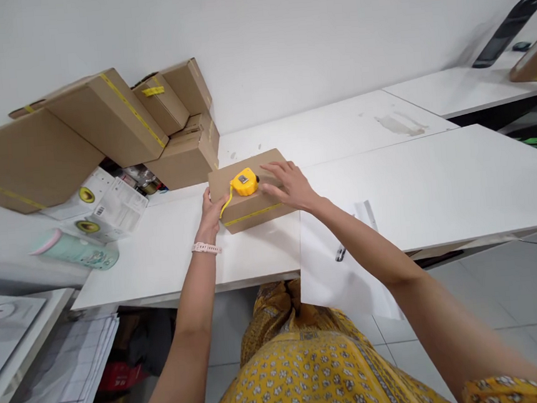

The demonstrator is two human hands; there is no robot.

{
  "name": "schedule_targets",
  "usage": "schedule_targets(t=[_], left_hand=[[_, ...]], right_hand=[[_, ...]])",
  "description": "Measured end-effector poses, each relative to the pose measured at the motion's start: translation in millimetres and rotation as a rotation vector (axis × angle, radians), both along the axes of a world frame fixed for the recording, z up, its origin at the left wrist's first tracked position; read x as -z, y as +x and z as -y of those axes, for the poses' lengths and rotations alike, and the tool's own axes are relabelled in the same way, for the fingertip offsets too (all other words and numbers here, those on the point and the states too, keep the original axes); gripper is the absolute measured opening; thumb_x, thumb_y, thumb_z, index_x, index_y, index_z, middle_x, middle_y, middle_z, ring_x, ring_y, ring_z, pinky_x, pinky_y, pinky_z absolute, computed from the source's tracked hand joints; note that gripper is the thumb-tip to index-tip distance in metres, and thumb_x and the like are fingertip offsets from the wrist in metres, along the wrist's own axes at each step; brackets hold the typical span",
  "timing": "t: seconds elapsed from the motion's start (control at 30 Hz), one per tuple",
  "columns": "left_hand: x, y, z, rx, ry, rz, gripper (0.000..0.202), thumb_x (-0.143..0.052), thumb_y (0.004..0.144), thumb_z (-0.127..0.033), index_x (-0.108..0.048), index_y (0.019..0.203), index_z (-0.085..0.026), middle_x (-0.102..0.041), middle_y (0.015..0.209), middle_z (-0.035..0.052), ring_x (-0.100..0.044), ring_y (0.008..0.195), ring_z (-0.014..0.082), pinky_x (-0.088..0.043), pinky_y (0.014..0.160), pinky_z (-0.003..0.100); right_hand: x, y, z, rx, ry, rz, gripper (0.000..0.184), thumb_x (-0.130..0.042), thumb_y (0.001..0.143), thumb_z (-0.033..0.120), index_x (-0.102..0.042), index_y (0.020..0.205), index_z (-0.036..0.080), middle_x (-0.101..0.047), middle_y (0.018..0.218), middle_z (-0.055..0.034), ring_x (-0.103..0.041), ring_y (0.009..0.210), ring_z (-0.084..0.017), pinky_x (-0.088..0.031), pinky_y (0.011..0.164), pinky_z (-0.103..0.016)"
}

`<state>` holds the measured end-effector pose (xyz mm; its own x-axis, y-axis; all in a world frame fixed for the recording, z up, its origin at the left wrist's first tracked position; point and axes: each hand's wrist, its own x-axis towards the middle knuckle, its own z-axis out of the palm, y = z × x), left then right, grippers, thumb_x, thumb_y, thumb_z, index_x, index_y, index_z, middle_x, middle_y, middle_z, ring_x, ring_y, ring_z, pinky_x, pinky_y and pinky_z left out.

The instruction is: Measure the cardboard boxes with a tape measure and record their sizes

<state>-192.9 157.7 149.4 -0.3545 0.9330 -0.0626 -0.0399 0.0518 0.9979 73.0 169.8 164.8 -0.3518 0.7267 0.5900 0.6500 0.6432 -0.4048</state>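
Observation:
A closed cardboard box (pixel 255 217) with a yellow stripe along its front stands on the white table. On its top lies a yellow tape measure (pixel 245 182), with a yellow strip trailing from it over the box's left edge. My left hand (pixel 210 211), a pink band at its wrist, grips the left end of the box; the thumb is by the trailing strip, and some fingers are hidden behind the box. Over the right part of the top, my right hand (pixel 290 186) is open with fingers spread beside the tape measure. Whether its fingertips touch the box I cannot tell.
Stacked cardboard boxes (pixel 111 118) fill the back left, above a white carton (pixel 116 205) and a mint-green bottle (pixel 77 248). White paper (pixel 324 272) overhangs the table's front edge, bearing a small dark object (pixel 340 253). A black bottle (pixel 507 30) stands far right.

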Motion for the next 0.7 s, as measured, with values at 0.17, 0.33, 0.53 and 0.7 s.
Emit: schedule_targets(t=[0.17,0.33,0.53,0.7], left_hand=[[0.8,11.4,-2.7,0.039,0.002,-0.009,0.09,-0.083,0.076,-0.013,-0.038,0.154,-0.02,-0.06,0.145,0.0169,-0.065,0.128,0.0289,-0.054,0.107,0.038],[4.2,7.3,-6.2,0.048,0.013,-0.012,0.09,-0.085,0.075,-0.015,-0.041,0.152,-0.022,-0.062,0.143,0.0149,-0.065,0.128,0.0286,-0.054,0.107,0.038],[2.4,15.8,-26.1,0.095,0.007,0.017,0.082,-0.086,0.07,-0.014,-0.05,0.144,-0.024,-0.062,0.143,0.0121,-0.067,0.124,0.027,-0.058,0.099,0.033],[-3.1,24.7,-47.9,0.151,-0.03,0.056,0.076,-0.087,0.068,-0.013,-0.054,0.136,-0.024,-0.071,0.128,0.0112,-0.073,0.11,0.0255,-0.06,0.094,0.036]], right_hand=[[17.1,51.4,19.8,0.267,0.007,0.004,0.054,-0.038,0.102,0.052,-0.053,0.146,0.024,-0.051,0.154,-0.0143,-0.041,0.143,-0.032,-0.036,0.115,-0.053],[92.4,152.2,145.7,0.963,-0.333,-0.049,0.082,-0.04,0.093,0.072,-0.044,0.152,0.015,-0.048,0.153,-0.0269,-0.043,0.142,-0.047,-0.039,0.109,-0.065],[148.3,158.4,234.5,0.83,-0.992,-0.512,0.092,-0.058,0.078,0.074,-0.043,0.148,0.017,-0.073,0.111,-0.0145,-0.072,0.089,-0.031,-0.057,0.081,-0.046],[130.0,172.0,216.7,0.752,-0.885,-0.566,0.054,-0.063,0.073,0.064,-0.064,0.102,0.018,-0.073,0.089,-0.0082,-0.067,0.079,-0.026,-0.053,0.068,-0.037]])
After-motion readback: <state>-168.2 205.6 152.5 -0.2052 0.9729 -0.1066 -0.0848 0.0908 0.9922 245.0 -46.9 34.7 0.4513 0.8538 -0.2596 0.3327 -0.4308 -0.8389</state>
